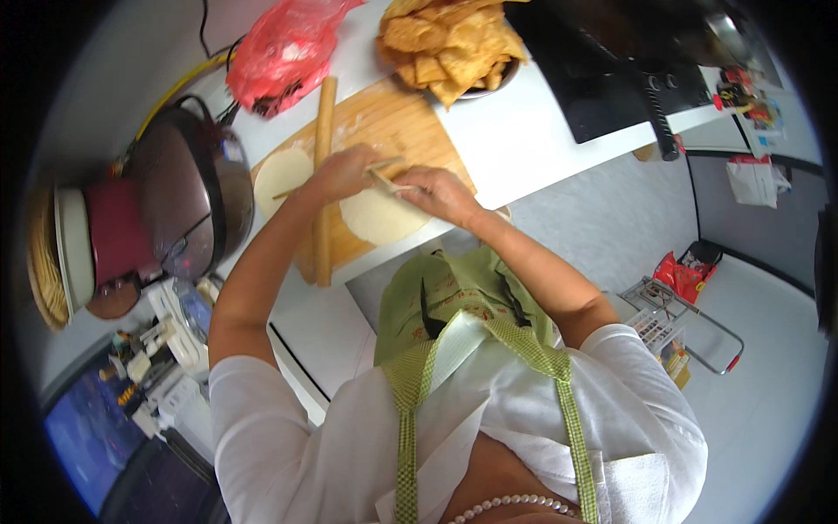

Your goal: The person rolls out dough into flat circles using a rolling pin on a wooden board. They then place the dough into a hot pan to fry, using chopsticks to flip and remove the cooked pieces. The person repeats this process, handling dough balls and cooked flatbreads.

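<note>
Both my hands are over a wooden cutting board (386, 121) dusted with flour. My right hand (440, 191) pinches a lifted, folded edge of a flat dough sheet (380, 219). Close beside it, my left hand (347, 171) grips a pale strip of the same dough; its fingertips are partly hidden. A wooden rolling pin (324, 124) lies lengthwise across the board, passing beneath my left wrist. Left of the pin rests a second dough sheet (283, 173). A thin brown stick (285, 194) shows on that sheet, its other end hidden by my left forearm.
Fried dough pieces (452, 46) overflow a metal bowl (491, 88) behind the board. A red plastic bag (285, 56) stands back left. An electric cooker (183, 190) flanks the board. On the right, a pan handle (661, 124) juts past the black cooktop (582, 105).
</note>
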The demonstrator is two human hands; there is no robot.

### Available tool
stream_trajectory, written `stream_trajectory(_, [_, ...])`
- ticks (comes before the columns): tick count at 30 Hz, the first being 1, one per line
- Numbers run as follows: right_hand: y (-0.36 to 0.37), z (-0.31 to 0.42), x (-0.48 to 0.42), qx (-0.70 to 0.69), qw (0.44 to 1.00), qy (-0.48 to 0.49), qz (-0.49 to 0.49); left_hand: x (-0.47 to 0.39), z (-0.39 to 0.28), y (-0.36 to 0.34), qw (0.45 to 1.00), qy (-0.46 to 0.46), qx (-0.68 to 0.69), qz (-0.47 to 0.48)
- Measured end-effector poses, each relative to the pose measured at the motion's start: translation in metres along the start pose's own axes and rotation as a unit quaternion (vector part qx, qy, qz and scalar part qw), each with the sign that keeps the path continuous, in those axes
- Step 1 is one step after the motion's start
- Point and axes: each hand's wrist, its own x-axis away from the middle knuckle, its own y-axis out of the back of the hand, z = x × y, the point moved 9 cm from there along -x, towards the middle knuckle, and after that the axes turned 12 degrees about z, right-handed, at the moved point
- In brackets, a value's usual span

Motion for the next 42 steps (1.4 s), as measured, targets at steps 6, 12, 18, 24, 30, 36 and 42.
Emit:
stream_trajectory(6, [-0.017, -0.046, 0.002, -0.046, 0.989, -0.135, 0.043, 0.006, 0.010, -0.004, 0.992, 0.026, -0.120, 0.031])
stream_trajectory(12, [0.009, 0.003, 0.025, -0.110, 0.954, -0.249, 0.128, 0.047, -0.057, 0.032, 0.989, 0.037, -0.136, 0.052])
stream_trajectory(18, [0.094, 0.112, 0.066, -0.011, 0.997, -0.060, 0.055, 0.091, -0.169, 0.109, 0.995, -0.060, -0.078, 0.015])
stream_trajectory(24, [0.255, 0.158, 0.099, 0.049, 0.997, -0.051, 0.022, 0.031, -0.269, 0.187, 0.998, -0.043, -0.046, -0.017])
stream_trajectory(30, [0.407, 0.144, 0.114, 0.116, 0.992, -0.051, -0.026, -0.071, -0.355, 0.260, 0.998, -0.042, -0.012, -0.046])
stream_trajectory(36, [0.526, 0.090, 0.102, 0.104, 0.990, -0.089, -0.014, -0.207, -0.388, 0.305, 0.987, -0.120, -0.055, -0.090])
stream_trajectory(42, [0.593, 0.000, 0.084, 0.147, 0.978, -0.146, -0.004, -0.317, -0.386, 0.303, 0.991, -0.102, -0.062, -0.056])
